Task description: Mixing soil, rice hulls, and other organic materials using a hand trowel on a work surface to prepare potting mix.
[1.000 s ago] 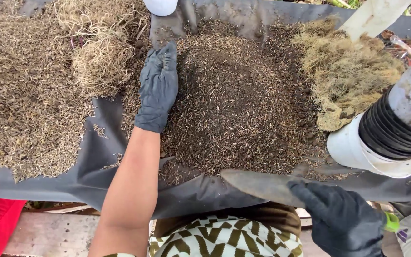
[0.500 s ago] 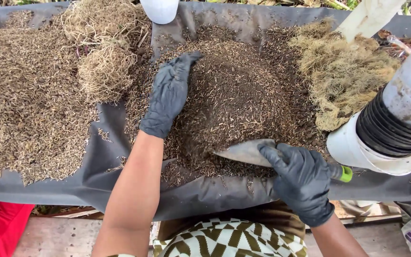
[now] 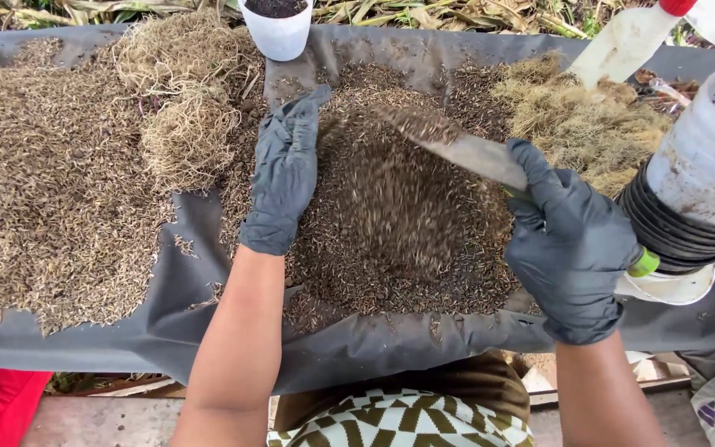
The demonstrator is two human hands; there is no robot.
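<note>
Right of centre in the frame, my right hand (image 3: 571, 248) in its dark glove has its grip wrapped tight around the handle of a trowel (image 3: 465, 149), whose green handle end pokes out at the heel of the hand. Its grey blade points toward the upper left and hangs tilted above the dark mix (image 3: 399, 215), carrying a small load of it; loose grains blur in the air beneath the blade.

Left of centre, my left hand (image 3: 285, 170), gloved the same, lies flat with fingers straight and close together, its edge pressed against the left flank of the dark mix. It holds nothing.

Beneath everything is a grey sheet (image 3: 184, 273) spread over the counter. A broad pale heap of husks (image 3: 43, 174) fills the left side of the frame, and a tangle of dry roots (image 3: 188, 132) sits between it and my left hand. At the top centre stands a small white pot (image 3: 279, 33) with dark soil in it. Another mass of fibrous roots (image 3: 581, 124) lies at the upper right, just behind the trowel hand. At the far right a stack of black pots (image 3: 680, 236) nested with white ones crowds close beside my right wrist.
</note>
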